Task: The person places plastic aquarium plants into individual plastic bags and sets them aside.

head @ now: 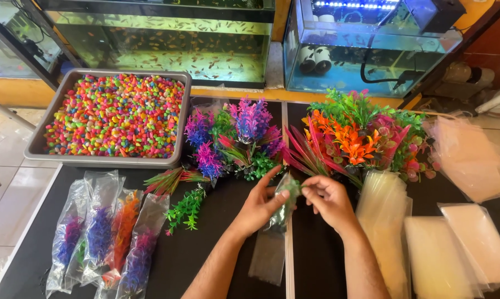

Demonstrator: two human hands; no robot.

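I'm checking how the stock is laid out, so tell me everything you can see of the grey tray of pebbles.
The grey tray is a shallow rectangular bin with rounded corners, plastic by its look. It is filled almost to the rim with small glossy pebbles in pink, yellow, green, orange and blue. It sits flat at the black table's far left corner, untouched by either hand.

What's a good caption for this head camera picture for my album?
Left hand and right hand hold a clear bag with a green plastic plant, beside a tray of colourful pebbles.
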